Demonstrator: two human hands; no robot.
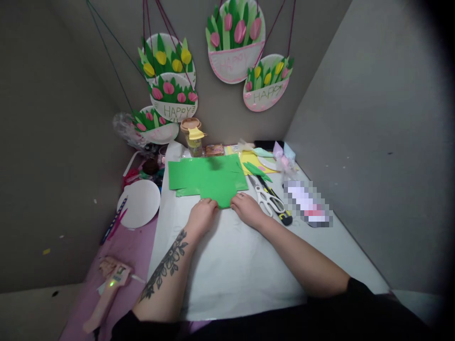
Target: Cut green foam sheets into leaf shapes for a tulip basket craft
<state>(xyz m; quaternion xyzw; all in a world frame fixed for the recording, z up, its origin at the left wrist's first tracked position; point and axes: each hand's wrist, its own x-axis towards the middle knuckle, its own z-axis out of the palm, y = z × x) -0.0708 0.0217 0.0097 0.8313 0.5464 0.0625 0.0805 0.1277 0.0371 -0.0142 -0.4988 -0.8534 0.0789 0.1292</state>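
Between my two hands is a small piece of green paper, its near edge gripped at both corners. My left hand has its fingers curled on the left corner, and my right hand pinches the right one. Larger green sheets lie flat just beyond, partly under or behind the held piece. To the right of my right hand rest white-handled scissors and a black and yellow utility knife. Cut green paper leaves lie above the scissors.
A white paper plate with pens sits at the left, and a pink glue gun with a green light lies nearer. A lidded cup stands at the back. Decorated plates hang on strings above. A blurred object lies right.
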